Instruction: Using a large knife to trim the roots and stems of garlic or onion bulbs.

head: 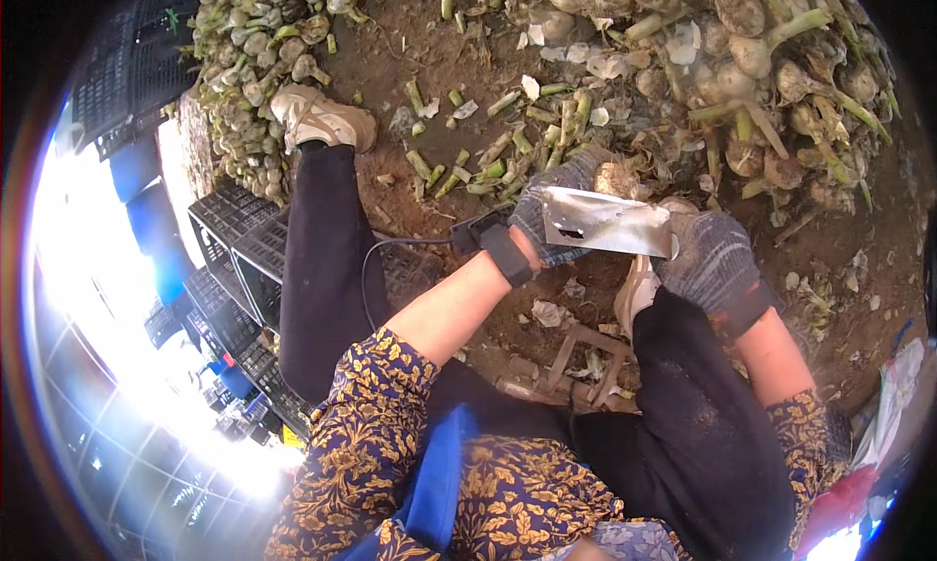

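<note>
My left hand, in a grey knit glove, is curled beside a garlic bulb and appears to grip it. A flat rectangular metal plate or blade, with a small dark slot, covers part of these fingers. At the plate's right end is my right hand, also gloved, its fingers bent. The plate hides its grip, so what it holds cannot be made out. Cut garlic stems lie on the soil beyond my left hand. A pile of garlic bulbs with stems rises past my right hand.
Trimmed garlic bulbs are heaped at the upper left, by my shoe. Black plastic crates stand left of my leg. A cable runs from a device at my left wrist. A brown frame lies between my legs.
</note>
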A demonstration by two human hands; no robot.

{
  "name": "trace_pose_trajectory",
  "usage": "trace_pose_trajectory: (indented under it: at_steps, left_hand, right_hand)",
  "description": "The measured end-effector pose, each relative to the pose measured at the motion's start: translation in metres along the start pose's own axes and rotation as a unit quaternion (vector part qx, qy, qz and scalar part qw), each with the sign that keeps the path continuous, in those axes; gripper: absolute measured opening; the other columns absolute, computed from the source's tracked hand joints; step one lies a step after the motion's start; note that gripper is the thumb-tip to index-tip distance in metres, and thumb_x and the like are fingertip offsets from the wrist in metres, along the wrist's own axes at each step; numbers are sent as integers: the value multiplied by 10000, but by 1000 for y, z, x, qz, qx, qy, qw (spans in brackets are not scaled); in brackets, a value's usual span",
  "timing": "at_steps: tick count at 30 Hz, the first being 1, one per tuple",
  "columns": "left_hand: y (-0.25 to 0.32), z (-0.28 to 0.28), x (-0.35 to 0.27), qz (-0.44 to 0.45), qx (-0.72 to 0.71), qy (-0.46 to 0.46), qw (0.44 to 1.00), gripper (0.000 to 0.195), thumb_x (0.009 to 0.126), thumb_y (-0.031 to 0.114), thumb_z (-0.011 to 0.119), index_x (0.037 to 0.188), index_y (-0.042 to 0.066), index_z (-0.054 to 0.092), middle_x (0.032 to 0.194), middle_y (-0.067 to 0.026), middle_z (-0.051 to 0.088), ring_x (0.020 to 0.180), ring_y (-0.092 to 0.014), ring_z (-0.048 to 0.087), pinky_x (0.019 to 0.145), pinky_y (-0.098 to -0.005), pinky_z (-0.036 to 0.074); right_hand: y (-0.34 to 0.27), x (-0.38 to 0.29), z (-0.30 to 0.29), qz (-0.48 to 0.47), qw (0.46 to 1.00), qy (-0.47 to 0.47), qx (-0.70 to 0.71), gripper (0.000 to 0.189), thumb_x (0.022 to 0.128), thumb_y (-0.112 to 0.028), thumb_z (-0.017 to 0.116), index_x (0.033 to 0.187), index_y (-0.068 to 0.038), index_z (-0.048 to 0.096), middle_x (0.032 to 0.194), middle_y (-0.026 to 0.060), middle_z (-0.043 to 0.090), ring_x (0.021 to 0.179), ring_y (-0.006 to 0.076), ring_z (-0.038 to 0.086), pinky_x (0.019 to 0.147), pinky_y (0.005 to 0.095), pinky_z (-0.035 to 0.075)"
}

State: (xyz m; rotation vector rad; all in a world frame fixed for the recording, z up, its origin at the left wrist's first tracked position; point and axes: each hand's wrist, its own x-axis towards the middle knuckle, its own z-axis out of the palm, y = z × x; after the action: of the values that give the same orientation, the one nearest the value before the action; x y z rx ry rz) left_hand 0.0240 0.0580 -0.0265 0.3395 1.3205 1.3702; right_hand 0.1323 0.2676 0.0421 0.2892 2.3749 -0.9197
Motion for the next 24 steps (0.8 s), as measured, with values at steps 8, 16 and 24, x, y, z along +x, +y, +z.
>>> trace_pose_trajectory:
  at_steps: [8, 16, 24]
  left_hand:
    - [46, 36, 2, 40, 316, 29, 947, 561, 744, 229, 726, 1195, 7, 477, 1067, -96, 616, 951, -207, 612, 832, -327, 503]
    - [61, 20, 22, 97, -294, 181, 934, 368, 781, 96, 718, 1096, 95, 527, 1002, -39, 611, 846, -144, 612, 681, -255, 537]
    - [91, 21, 45, 79, -523, 175, 830, 160, 879, 97, 582, 1036, 69, 570, 927, -85, 640, 820, -208, 650, 621, -278, 549]
  right_hand:
    - [61, -5, 18, 71, 993, -15, -89, 293, 730, -288, 627, 898, -48, 636, 802, 204, 632, 754, 359, 628, 698, 428, 507]
    - [-3, -12, -3, 123, 822, -8, 555, 219, 812, -239, 659, 787, -36, 581, 586, 12, 529, 492, 117, 520, 481, 308, 463]
    - [-24, -16, -26, 209, 556, -209, 777, 164, 809, -195, 646, 789, -61, 554, 625, 16, 496, 445, 101, 443, 434, 272, 416]
